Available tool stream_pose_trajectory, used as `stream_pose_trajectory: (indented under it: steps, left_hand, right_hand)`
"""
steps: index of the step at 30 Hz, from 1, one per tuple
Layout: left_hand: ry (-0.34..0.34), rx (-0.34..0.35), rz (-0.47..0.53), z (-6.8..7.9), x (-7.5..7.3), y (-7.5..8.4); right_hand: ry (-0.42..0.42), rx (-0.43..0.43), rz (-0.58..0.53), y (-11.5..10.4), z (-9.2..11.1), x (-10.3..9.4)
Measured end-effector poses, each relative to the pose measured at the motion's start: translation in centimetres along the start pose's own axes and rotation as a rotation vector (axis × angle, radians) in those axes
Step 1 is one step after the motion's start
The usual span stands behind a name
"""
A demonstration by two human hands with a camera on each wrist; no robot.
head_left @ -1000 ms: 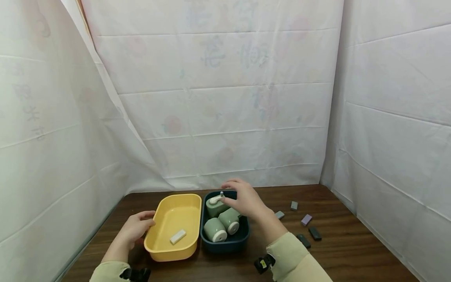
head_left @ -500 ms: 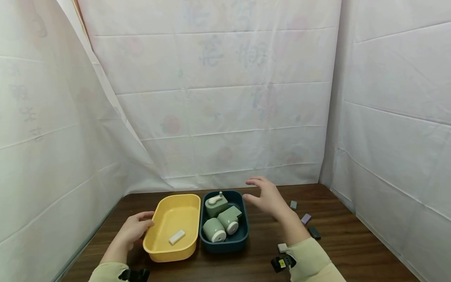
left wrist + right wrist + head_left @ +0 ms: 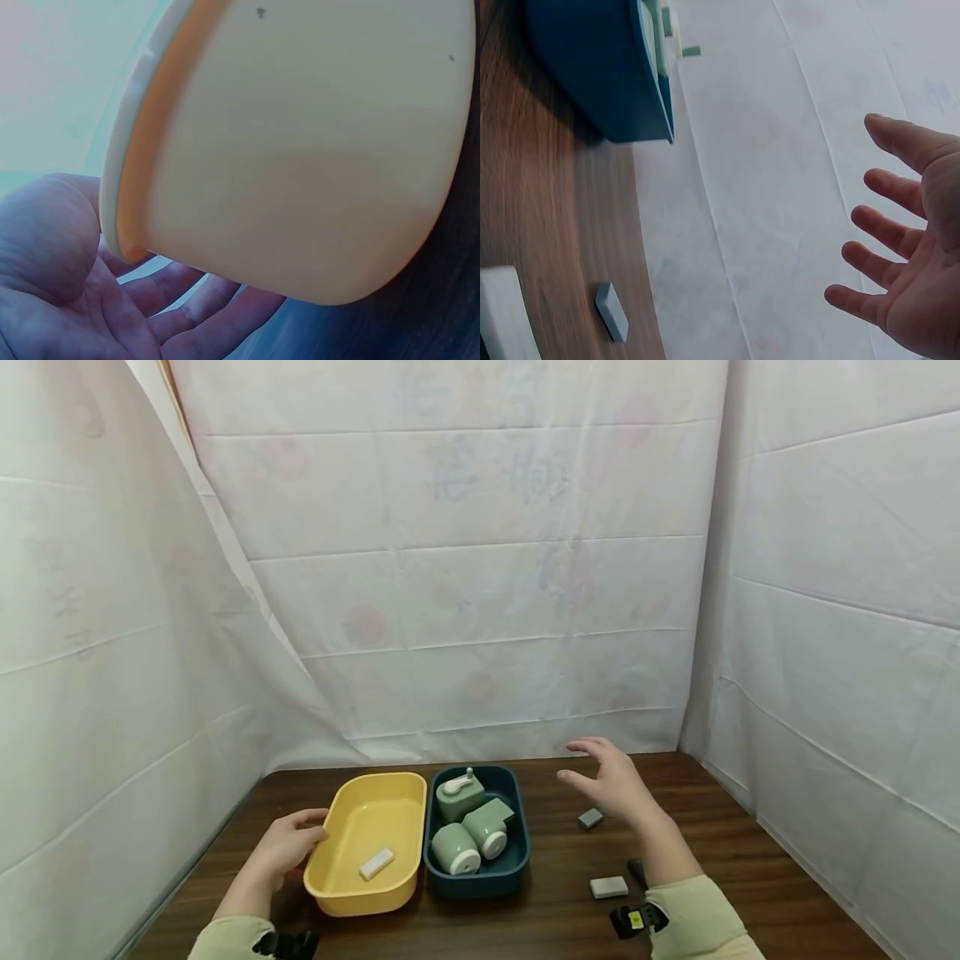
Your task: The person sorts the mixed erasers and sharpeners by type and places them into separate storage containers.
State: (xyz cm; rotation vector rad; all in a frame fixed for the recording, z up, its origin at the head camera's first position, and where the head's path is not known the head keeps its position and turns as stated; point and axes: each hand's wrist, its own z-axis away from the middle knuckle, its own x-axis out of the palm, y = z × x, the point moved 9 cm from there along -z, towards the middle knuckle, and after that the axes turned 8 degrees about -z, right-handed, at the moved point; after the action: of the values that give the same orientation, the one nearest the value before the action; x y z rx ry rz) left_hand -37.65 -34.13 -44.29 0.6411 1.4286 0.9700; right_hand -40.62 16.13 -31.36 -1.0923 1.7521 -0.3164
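Note:
My left hand (image 3: 283,852) touches the left rim of a yellow tray (image 3: 330,893), its fingers loosely extended. In the left wrist view the tray's outer wall (image 3: 300,187) hides some of the fingertips. One small white block (image 3: 377,864) lies inside the tray. My right hand (image 3: 618,785) hovers over the table to the right of a dark blue tray (image 3: 480,885), fingers spread and holding nothing. Several sage-green objects fill that tray: one has a white crank-like lever (image 3: 457,785), and two rounded ones (image 3: 453,850) show white discs. A grey block (image 3: 591,818) lies near my right hand.
Another white block (image 3: 609,887) and a dark block (image 3: 636,870), partly covered by my right arm, lie on the brown wooden table (image 3: 547,927). White cloth (image 3: 480,610) hangs behind and along both sides. The two trays stand side by side.
My right hand has moved right, away from above the blue tray, with its fingers spread. Its arm now covers blocks seen earlier and uncovers a white one. My left hand has stayed put.

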Motion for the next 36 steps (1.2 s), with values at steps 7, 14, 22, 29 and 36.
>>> stream_pose_trajectory:
  steps: [7, 14, 22, 29, 36]
  left_hand:
    - [-0.003, -0.005, -0.004, 0.2, -0.1, 0.0]
    - [-0.001, -0.005, -0.019, 0.3, -0.1, 0.3]
    - [-0.002, -0.011, -0.023, 0.4, -0.2, 0.2]
    - [-0.005, -0.009, -0.019, 0.5, -0.1, 0.2]
    - [-0.010, -0.010, -0.008, 0.7, -0.1, 0.2]
  right_hand:
    - [0.023, 0.026, 0.025, 1.6, 0.5, -1.8]
    - [0.022, 0.068, 0.047, 4.1, 1.1, -3.5]
    - [0.017, 0.158, 0.034, 7.3, 1.5, -5.1]
    - [0.016, 0.201, 0.061, 9.5, 1.9, -6.0]
    - [-0.018, 0.263, 0.091, 11.9, 2.6, -6.3]
